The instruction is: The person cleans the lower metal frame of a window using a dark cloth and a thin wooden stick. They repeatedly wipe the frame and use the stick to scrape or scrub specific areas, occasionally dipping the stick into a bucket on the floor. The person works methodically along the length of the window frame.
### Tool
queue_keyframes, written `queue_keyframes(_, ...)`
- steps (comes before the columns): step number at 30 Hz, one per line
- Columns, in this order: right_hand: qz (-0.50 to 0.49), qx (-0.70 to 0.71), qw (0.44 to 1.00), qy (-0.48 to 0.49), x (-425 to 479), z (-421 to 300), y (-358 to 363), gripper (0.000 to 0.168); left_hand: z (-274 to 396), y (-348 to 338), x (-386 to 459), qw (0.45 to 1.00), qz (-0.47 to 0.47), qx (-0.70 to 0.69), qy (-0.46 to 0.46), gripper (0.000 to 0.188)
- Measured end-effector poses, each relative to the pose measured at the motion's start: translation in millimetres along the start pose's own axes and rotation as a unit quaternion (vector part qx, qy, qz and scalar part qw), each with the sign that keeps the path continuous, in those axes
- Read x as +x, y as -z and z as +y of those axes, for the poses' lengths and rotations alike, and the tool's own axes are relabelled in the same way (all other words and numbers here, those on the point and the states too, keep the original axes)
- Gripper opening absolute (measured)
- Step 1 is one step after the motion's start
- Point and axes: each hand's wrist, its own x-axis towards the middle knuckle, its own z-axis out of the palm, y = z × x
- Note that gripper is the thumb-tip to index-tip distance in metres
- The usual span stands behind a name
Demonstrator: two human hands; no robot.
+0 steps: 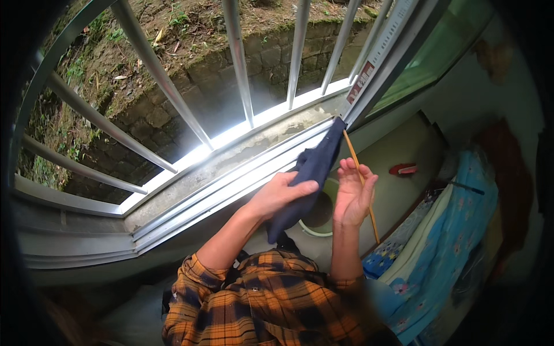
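A dark navy cloth (315,166) is wrapped over the upper end of a thin wooden stick (351,147), near the corner of the metal window frame. My left hand (283,194) grips the cloth at its middle, thumb on top, and the cloth's lower end hangs below the hand. My right hand (355,190) is palm up beside the stick, with its fingers bent around it; the stick passes between fingers and thumb and runs down past the wrist. How firmly the right hand holds the stick does not show clearly.
Window tracks (207,203) and a wet concrete sill (242,158) lie to the left, with metal bars (239,65) beyond. A light-rimmed bucket (318,233) stands below the hands. Blue floral bedding (467,216) and a red object (402,169) are at the right.
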Motion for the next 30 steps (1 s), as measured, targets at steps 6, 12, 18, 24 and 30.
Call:
queue_keyframes(6, -0.016, -0.351, 0.919, 0.179, 25.6, 5.8, 1.8, 0.031, -28.4, 3.4, 39.6, 0.944, 0.019, 0.195, -0.267, 0.044)
queue_keyframes(12, -0.106, -0.596, 0.742, 0.289, 67.7, 32.1, 10.1, 0.017, -26.5, -9.0, 62.6, 0.986, 0.009, -0.116, -0.118, 0.055)
queue_keyframes(18, -0.129, -0.639, 0.699, 0.294, 96.1, 41.5, 1.7, 0.025, -26.6, -3.6, 74.3, 0.976, 0.031, -0.200, -0.078, 0.061)
queue_keyframes(24, -0.117, -0.613, 0.779, 0.070, 109.0, 29.7, -8.6, 0.027, -56.6, -12.8, 57.2, 0.972, 0.085, -0.085, -0.200, 0.072)
queue_keyframes(30, -0.197, -0.608, 0.767, 0.053, 86.2, 32.8, -17.5, 0.029, -76.4, -3.1, 3.7, 0.970, 0.129, -0.041, -0.199, 0.070)
